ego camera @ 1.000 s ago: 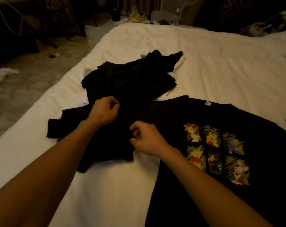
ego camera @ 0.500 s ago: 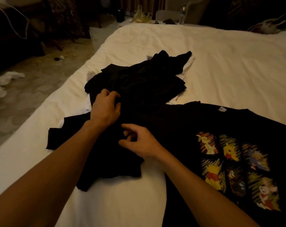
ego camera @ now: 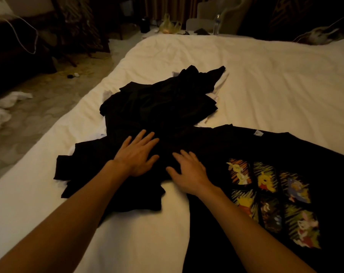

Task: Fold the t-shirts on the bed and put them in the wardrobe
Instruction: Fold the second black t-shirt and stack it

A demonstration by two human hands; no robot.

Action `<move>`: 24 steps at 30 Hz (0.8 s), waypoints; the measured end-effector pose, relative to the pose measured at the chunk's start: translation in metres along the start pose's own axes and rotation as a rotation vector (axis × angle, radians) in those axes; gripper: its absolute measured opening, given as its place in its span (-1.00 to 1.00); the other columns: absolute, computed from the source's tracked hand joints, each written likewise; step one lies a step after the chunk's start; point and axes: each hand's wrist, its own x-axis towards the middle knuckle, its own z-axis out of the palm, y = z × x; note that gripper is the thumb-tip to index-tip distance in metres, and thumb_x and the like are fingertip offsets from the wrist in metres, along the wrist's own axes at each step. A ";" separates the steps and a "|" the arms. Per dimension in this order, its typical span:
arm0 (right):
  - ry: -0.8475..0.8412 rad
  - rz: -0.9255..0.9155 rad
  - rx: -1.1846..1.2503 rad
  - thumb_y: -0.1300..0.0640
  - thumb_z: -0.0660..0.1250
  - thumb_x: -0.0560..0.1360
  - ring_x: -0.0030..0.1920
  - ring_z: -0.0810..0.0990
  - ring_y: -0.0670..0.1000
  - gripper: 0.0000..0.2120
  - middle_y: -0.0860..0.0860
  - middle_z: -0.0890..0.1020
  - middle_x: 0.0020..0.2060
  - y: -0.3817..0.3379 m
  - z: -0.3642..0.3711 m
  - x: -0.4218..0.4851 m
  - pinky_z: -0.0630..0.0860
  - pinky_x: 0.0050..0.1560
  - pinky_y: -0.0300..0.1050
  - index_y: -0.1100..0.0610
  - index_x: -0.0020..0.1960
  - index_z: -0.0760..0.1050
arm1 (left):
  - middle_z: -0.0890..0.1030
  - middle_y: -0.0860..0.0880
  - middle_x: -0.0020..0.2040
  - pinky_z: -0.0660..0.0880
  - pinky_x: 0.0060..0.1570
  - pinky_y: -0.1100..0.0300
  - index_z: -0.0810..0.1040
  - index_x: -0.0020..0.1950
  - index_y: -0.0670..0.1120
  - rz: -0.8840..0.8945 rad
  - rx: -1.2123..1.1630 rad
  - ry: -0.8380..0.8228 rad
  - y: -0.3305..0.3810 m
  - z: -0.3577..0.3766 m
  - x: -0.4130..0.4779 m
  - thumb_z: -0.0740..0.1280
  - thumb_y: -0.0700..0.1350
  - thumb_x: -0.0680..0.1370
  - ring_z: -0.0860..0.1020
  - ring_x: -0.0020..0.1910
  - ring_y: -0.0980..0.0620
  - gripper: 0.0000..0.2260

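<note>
White bedding covers the bed (ego camera: 265,85), which fills most of the view. Spread flat at the right is the printed black t-shirt (ego camera: 236,146); six cartoon panels (ego camera: 271,201) are seen on its chest, and a neck label (ego camera: 257,133) is seen at its far edge. A heap of black t-shirts (ego camera: 159,107) is noted at mid-bed, with white fabric (ego camera: 221,80) showing beneath its far side. Nearer, at the left, a plain black t-shirt (ego camera: 92,174) is laid out, its near edges rumpled; the heap is touched by its far edge.

Left hand (ego camera: 136,154) is laid palm down on this shirt, fingers (ego camera: 142,135) straight and spread, tips toward the heap. Right hand (ego camera: 189,172) is laid palm down just beside it, fingers (ego camera: 184,154) likewise spread, on dark cloth where the plain and printed shirts meet; which shirt lies under it cannot be told. Cloth lies beneath the fingers of both hands, not between them.

White cloth (ego camera: 1,111) is recorded on the floor (ego camera: 39,125) at left.
</note>
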 end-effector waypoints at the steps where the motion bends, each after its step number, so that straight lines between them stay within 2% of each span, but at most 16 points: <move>1: 0.071 -0.033 0.091 -0.14 0.20 0.62 0.57 0.09 0.07 -0.45 0.01 0.22 0.56 0.003 -0.004 -0.001 0.14 0.53 0.08 -0.01 0.55 0.24 | -0.07 0.10 0.64 -0.15 0.53 -0.16 0.01 0.62 0.13 -0.016 -0.008 0.000 0.002 -0.005 0.000 0.04 0.23 0.65 -0.21 0.60 0.03 -0.44; 4: 0.241 -0.091 0.199 -0.03 0.25 0.62 0.52 0.20 0.02 -0.54 0.01 0.35 0.50 0.013 -0.020 -0.003 0.21 0.51 0.08 0.03 0.49 0.37 | 0.10 0.04 0.62 -0.04 0.53 -0.17 0.19 0.59 0.07 -0.027 -0.030 0.107 0.023 -0.019 0.006 0.06 0.19 0.65 -0.09 0.61 -0.02 -0.49; 9: 0.337 -0.037 0.089 -0.02 0.24 0.61 0.53 0.20 0.03 -0.57 0.00 0.36 0.49 0.050 -0.054 -0.007 0.24 0.49 0.11 0.03 0.46 0.41 | 0.31 -0.01 0.54 0.20 0.50 -0.08 0.40 0.46 -0.02 0.064 -0.074 0.313 0.079 -0.026 0.029 0.16 0.13 0.63 0.13 0.58 -0.01 -0.56; 12: 0.378 0.063 0.000 -0.03 0.23 0.61 0.54 0.18 0.05 -0.56 0.00 0.35 0.50 0.087 -0.072 -0.006 0.22 0.49 0.09 0.03 0.46 0.40 | 0.29 -0.01 0.56 0.18 0.52 -0.10 0.37 0.49 -0.03 0.109 -0.153 0.251 0.107 -0.017 0.049 0.15 0.10 0.64 0.13 0.58 0.00 -0.55; 15: 0.371 0.125 0.035 -0.01 0.24 0.61 0.54 0.19 0.08 -0.57 0.01 0.35 0.51 0.131 -0.085 -0.002 0.22 0.50 0.11 0.02 0.46 0.40 | 0.22 0.02 0.59 0.07 0.53 -0.15 0.30 0.54 0.01 0.119 -0.209 0.189 0.132 -0.005 0.073 0.11 0.10 0.67 0.06 0.60 0.01 -0.55; 18: 0.458 0.193 0.019 0.02 0.22 0.61 0.51 0.24 0.11 -0.59 0.04 0.38 0.48 0.172 -0.101 0.004 0.26 0.47 0.16 0.07 0.44 0.44 | 0.14 0.04 0.61 -0.03 0.53 -0.17 0.20 0.58 0.04 0.144 -0.249 0.166 0.157 0.007 0.102 0.06 0.11 0.68 0.01 0.61 0.02 -0.53; 20: 0.430 0.284 -0.141 -0.09 0.18 0.62 0.55 0.14 0.14 -0.52 0.03 0.30 0.53 0.196 -0.110 0.007 0.18 0.49 0.25 0.04 0.49 0.36 | 0.07 0.04 0.63 -0.10 0.52 -0.21 0.12 0.61 0.08 0.154 -0.250 0.121 0.170 0.015 0.122 0.02 0.16 0.67 -0.05 0.61 0.01 -0.49; 24: 0.164 0.475 -0.276 -0.51 -0.04 0.49 0.59 -0.22 0.16 -0.23 -0.01 -0.09 0.62 0.232 -0.119 0.015 -0.19 0.46 0.40 -0.19 0.60 -0.02 | -0.12 0.07 0.64 -0.30 0.44 -0.32 -0.07 0.62 0.21 0.075 -0.152 0.019 0.180 0.037 0.154 -0.04 0.36 0.60 -0.19 0.60 0.00 -0.39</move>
